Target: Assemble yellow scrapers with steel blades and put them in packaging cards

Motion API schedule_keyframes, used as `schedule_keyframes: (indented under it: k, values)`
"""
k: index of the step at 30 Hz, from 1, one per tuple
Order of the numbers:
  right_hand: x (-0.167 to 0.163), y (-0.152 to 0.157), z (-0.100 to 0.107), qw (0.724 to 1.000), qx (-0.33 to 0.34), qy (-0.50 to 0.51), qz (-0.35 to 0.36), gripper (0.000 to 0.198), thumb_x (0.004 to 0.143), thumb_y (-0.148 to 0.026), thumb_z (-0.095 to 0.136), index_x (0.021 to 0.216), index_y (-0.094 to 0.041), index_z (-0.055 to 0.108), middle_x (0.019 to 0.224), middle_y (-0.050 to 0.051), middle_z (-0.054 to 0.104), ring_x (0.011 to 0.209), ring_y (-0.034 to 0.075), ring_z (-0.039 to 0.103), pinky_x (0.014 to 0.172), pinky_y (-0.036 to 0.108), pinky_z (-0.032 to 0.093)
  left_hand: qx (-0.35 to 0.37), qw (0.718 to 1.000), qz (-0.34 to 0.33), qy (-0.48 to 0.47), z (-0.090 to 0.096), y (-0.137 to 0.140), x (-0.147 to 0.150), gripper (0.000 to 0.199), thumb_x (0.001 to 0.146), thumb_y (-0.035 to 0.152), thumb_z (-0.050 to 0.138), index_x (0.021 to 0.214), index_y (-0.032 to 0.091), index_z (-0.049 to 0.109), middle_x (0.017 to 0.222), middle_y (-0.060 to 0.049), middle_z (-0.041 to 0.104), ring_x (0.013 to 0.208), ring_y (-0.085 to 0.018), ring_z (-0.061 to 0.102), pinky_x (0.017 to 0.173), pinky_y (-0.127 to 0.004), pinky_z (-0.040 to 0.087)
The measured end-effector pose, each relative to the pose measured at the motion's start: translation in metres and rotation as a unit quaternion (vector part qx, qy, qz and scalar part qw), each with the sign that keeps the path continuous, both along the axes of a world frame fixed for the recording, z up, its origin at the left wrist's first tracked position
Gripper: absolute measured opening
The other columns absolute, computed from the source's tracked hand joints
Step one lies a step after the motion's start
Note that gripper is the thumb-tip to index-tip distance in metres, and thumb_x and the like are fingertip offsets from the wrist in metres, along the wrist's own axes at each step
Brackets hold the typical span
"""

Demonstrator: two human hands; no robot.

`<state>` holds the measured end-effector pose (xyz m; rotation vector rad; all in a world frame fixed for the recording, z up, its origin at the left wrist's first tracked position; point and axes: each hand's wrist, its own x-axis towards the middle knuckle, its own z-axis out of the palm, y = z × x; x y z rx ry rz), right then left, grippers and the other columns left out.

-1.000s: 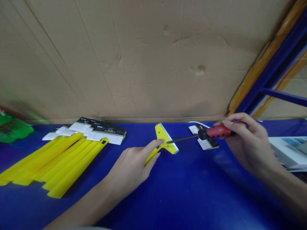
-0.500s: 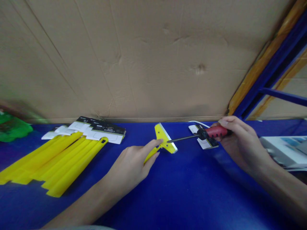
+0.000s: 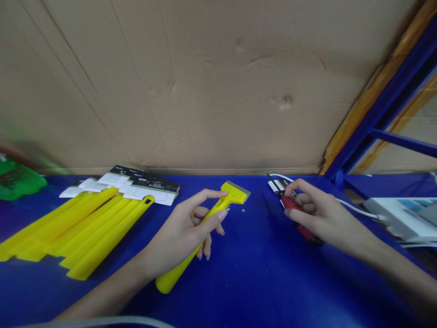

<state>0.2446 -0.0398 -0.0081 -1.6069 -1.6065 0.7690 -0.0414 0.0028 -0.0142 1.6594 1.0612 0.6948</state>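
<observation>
My left hand (image 3: 191, 223) is closed round the handle of a yellow scraper (image 3: 177, 272), with the index finger stretched along its neck. The scraper's wide head, edged by a metal blade, points away from me. Just beside it on the table lie small metal pieces (image 3: 243, 210), too small to name. On the right, my right hand (image 3: 312, 205) grips the red handle of a screwdriver (image 3: 309, 234). Its dark shaft points up and left, low over a black-and-white card (image 3: 274, 186) that my hand partly covers.
Several yellow handles (image 3: 102, 237) with black-and-white cards (image 3: 157, 186) lie on the blue table (image 3: 239, 282) at left. Green plastic (image 3: 20, 180) sits far left. A white box (image 3: 399, 221) with a cable is at right. Cardboard (image 3: 218, 91) stands behind, beside a blue frame (image 3: 382, 105).
The screwdriver has come away from the scraper and moved down to the right, its handle now lower. The scraper has turned over in my left hand, showing its full handle.
</observation>
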Motion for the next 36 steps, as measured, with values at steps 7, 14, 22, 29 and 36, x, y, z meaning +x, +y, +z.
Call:
schedule_keyframes:
  k: [7, 14, 22, 29, 36]
  values:
    - [-0.013, -0.015, 0.004, 0.965, 0.019, -0.243, 0.099, 0.044, 0.081, -0.019, 0.056, 0.124, -0.025, 0.064, 0.061, -0.007, 0.057, 0.049, 0.015, 0.054, 0.051, 0.026, 0.037, 0.329, 0.923, -0.068, 0.189, -0.011, 0.003, -0.012, 0.033, 0.103, 0.035, 0.057, 0.134, 0.028, 0.067, 0.115, -0.004, 0.080, 0.089, -0.022, 0.080, 0.081, -0.034, 0.065]
    - [-0.007, 0.001, 0.006, 0.993, -0.089, 0.078, 0.017, 0.027, 0.082, -0.033, 0.048, 0.102, -0.022, 0.063, 0.064, -0.001, 0.063, 0.051, 0.017, 0.062, 0.044, 0.024, 0.041, 0.480, 0.823, -0.160, 0.257, -0.001, 0.014, -0.002, 0.036, 0.106, 0.031, 0.053, 0.139, 0.024, 0.066, 0.096, -0.005, 0.080, 0.075, -0.024, 0.077, 0.067, -0.035, 0.062]
    - [-0.011, 0.004, 0.002, 0.992, -0.062, 0.102, 0.042, 0.035, 0.082, -0.052, 0.066, 0.080, -0.018, 0.070, 0.053, -0.005, 0.050, 0.045, 0.010, 0.046, 0.042, 0.022, 0.033, 0.574, 0.753, -0.206, 0.246, 0.006, 0.021, 0.023, 0.034, 0.109, 0.027, 0.045, 0.139, 0.025, 0.062, 0.081, 0.001, 0.072, 0.058, -0.016, 0.067, 0.052, -0.029, 0.045]
    - [-0.007, 0.004, 0.000, 0.992, -0.057, 0.110, 0.018, 0.037, 0.077, -0.056, 0.073, 0.075, -0.020, 0.065, 0.047, -0.006, 0.049, 0.041, 0.010, 0.044, 0.041, 0.023, 0.030, 0.595, 0.715, -0.216, 0.295, 0.013, 0.025, 0.023, 0.034, 0.109, 0.027, 0.043, 0.134, 0.028, 0.065, 0.075, 0.002, 0.069, 0.055, -0.017, 0.067, 0.052, -0.028, 0.044]
    - [0.003, 0.034, 0.005, 0.979, 0.036, -0.199, -0.027, 0.030, 0.087, -0.038, 0.062, 0.062, -0.022, 0.065, 0.059, 0.001, 0.059, 0.055, 0.016, 0.054, 0.055, 0.030, 0.037, 0.544, 0.758, -0.170, 0.317, 0.019, 0.053, -0.002, 0.033, 0.104, 0.033, 0.054, 0.133, 0.030, 0.069, 0.088, -0.003, 0.078, 0.073, -0.018, 0.074, 0.068, -0.025, 0.055]
